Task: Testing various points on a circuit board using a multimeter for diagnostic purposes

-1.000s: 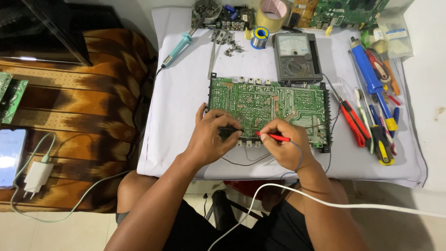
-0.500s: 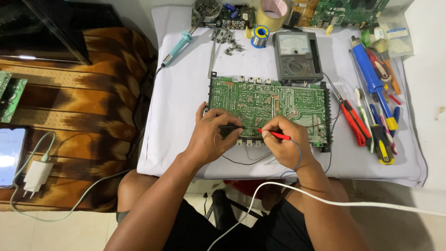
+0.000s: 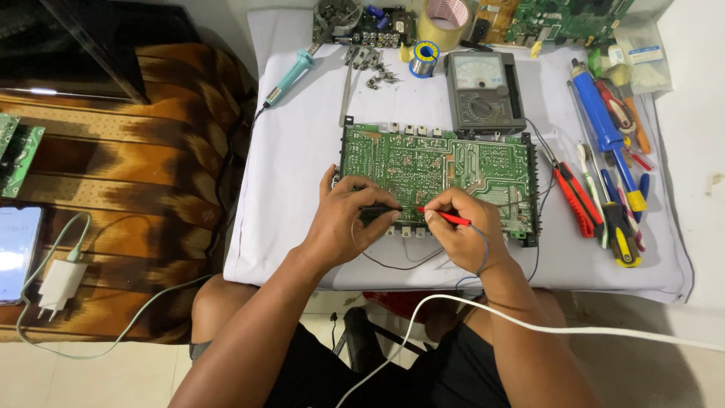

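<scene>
While a white cloth covers the worktop [image 3: 287, 189] across the middle and right of the frame, a brown patterned rug [image 3: 128, 227] fills the left side, with a phone [image 3: 16, 253] and a white charger [image 3: 59, 285] lying at its lower left edge. At the centre of the cloth lies a green circuit board [image 3: 438, 170], flat and solder side up, so its joints face the person and can be reached from above. Above it, toward the upper middle of the frame, sits a grey analogue meter [image 3: 485, 92], dial turned toward the person so it can be read at a glance. Down the right edge lies a row of tools: a blue desoldering pump [image 3: 600, 113], red-handled pliers [image 3: 578, 200] and screwdrivers [image 3: 623, 234], all within easy reach. At the top sit a roll of tape [image 3: 442, 19] and a small spool of solder [image 3: 425, 57]; a soldering iron with a teal handle [image 3: 291, 75] rests at the upper left of the cloth, clear of the board.

Both hands rest on the board's near edge, just below centre frame, braced there for steadiness. The left hand [image 3: 347, 219] is closed around a black probe [image 3: 381, 209], its tip on the board. The right hand [image 3: 468, 230] pinches a red probe [image 3: 445, 217] like a pen, tip pointing left, close to the black one. Thin leads loop beneath the hands, and a white cable [image 3: 529, 325] crosses the lower frame over the person's lap.
</scene>
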